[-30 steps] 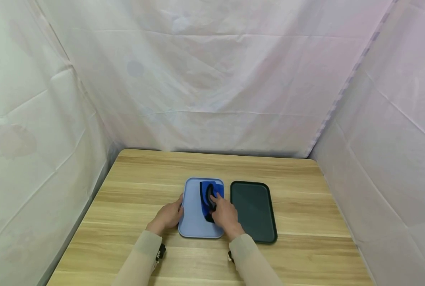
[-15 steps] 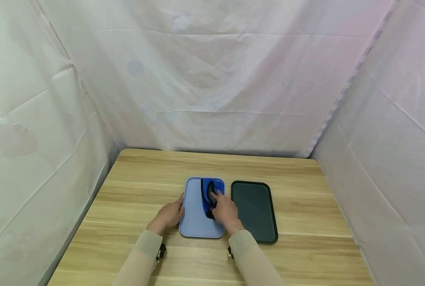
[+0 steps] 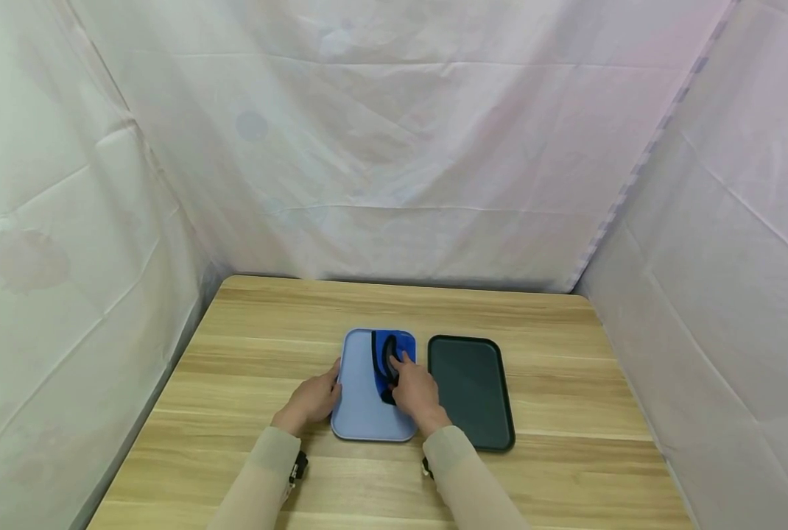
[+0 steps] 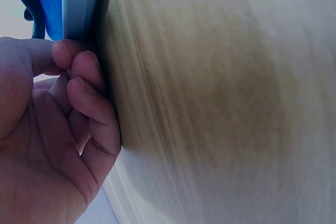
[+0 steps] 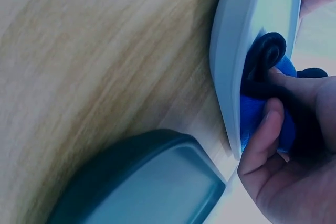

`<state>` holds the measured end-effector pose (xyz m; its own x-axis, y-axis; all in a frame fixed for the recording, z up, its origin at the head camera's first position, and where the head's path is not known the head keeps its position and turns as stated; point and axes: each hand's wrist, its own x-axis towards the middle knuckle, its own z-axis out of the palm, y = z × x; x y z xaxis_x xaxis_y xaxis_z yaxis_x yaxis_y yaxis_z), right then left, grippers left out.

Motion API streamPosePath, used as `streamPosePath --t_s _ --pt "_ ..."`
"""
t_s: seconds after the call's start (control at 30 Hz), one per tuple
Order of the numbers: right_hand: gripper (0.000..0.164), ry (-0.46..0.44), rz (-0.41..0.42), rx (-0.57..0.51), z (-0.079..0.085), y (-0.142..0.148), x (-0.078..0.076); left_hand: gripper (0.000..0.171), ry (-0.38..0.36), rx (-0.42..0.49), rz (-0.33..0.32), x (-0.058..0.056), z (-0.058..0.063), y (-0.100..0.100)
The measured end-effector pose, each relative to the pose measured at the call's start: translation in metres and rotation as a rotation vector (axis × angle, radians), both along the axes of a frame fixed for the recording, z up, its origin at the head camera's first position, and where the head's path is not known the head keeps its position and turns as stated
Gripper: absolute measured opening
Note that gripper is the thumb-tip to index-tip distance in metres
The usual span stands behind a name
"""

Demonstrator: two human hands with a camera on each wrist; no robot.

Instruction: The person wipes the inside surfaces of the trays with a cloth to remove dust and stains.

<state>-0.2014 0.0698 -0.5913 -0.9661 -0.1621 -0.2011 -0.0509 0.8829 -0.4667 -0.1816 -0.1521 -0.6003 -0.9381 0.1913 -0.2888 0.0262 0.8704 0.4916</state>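
- Three pale fabric walls [image 3: 394,162] border the wood-grain desk [image 3: 268,316] at far and side edges.
- Left hand [image 3: 314,398] grips the light-blue tray's rim [image 3: 356,421].
- Right hand [image 3: 417,394] pinches blue-black cloth [image 3: 381,359].

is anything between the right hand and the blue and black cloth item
Nothing visible: the right hand pinches the blue and black cloth item directly. The left hand holds the left edge of the light blue tray, and the dark green tray lies apart to the right.
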Motion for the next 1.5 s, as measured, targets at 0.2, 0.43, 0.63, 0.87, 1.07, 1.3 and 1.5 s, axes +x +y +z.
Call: streamPosePath --t_s 0.2,0.43,0.63,0.87,1.07,1.3,1.5 --pt "0.065 -0.017 0.019 -0.039 -0.004 0.001 -0.001 0.057 0.000 -0.004 0.009 0.000 0.000 -0.002" --pt "0.065 0.003 0.023 -0.052 -0.008 -0.001 0.000 0.057 -0.009 -0.013 0.018 0.002 0.001 -0.003" --pt "0.066 0.009 0.030 -0.058 -0.009 -0.001 0.000 0.057 -0.008 -0.008 0.026 0.003 0.002 -0.003" --pt "0.066 0.000 0.033 -0.052 -0.006 -0.004 0.002 0.057 -0.001 -0.006 0.020 0.004 0.002 -0.001" --pt "0.066 -0.003 0.051 -0.053 -0.006 -0.008 0.002 0.057 0.009 0.000 0.015 0.004 0.002 -0.001" --pt "0.066 0.027 0.066 -0.042 -0.008 -0.013 0.000 0.057 0.007 -0.010 0.015 0.003 0.002 0.000" --pt "0.066 0.043 0.075 -0.005 -0.009 -0.017 0.000 0.056 0.009 -0.015 0.015 0.002 0.001 0.001"
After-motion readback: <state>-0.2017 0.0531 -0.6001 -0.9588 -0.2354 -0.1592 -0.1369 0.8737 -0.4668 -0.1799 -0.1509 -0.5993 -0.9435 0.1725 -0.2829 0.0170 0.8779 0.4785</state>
